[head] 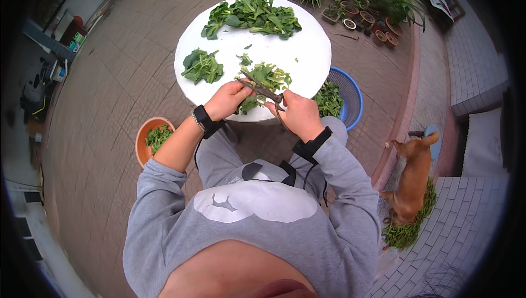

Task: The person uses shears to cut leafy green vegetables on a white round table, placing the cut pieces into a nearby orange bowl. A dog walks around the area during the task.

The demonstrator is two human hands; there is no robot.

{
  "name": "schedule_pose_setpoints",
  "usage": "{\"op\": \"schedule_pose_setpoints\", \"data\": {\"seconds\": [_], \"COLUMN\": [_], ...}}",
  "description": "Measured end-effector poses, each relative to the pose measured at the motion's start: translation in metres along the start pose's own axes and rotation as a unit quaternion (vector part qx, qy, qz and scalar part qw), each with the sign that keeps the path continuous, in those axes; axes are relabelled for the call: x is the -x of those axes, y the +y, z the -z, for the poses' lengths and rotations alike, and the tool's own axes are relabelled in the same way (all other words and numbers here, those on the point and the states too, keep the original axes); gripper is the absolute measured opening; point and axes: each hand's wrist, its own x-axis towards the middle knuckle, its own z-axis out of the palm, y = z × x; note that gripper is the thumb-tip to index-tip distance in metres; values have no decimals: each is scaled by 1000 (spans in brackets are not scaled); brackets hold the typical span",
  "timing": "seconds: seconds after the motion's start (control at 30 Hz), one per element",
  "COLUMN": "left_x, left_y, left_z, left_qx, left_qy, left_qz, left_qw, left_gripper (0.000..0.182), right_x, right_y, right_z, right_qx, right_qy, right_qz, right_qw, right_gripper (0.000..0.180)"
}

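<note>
My right hand grips a pair of dark metal scissors by the handles. The blades point left, with their tips just above my left hand. A piece of leafy greens hangs below the fingers of my left hand, which pinch it close to the blades. Beyond the scissors, a small heap of cut stems and leaves lies on the round white table. A bunch of greens rests at the table's left, and a larger pile of leafy greens spreads along the far side.
An orange bowl with chopped greens stands on the paving at lower left. Right of the table is a blue plastic basket holding greens. A brown dog stands by a raised edge at right. Potted plants line the far right.
</note>
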Motion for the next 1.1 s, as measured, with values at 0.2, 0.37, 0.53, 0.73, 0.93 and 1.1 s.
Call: {"op": "schedule_pose_setpoints", "data": {"seconds": [0.2,0.37,0.53,0.73,0.93,1.1], "left_x": [-14,-32,-41,-30,-16,-18], "left_y": [-8,-22,-23,-14,-12,-19], "left_z": [-4,-5,-8,1,37,106], "left_qx": [-24,29,57,162,277,93], "left_qy": [-20,-37,-54,-76,50,238], "left_qz": [10,69,61,-5,23,20], "left_qw": [999,997,995,984,959,967], "left_gripper": [25,26,25,26,26,22], "right_x": [-3,-8,-8,-16,-17,-13], "right_y": [-1,6,12,14,0,-7], "right_z": [-5,-12,-18,-12,2,13], "right_qx": [-7,-9,-96,-322,-119,-5], "right_qy": [-14,-32,-97,-238,-193,-141], "right_qz": [-45,-74,-142,-270,-173,-154], "right_qw": [999,997,980,876,959,978], "right_gripper": [55,58,67,66,69,70]}}
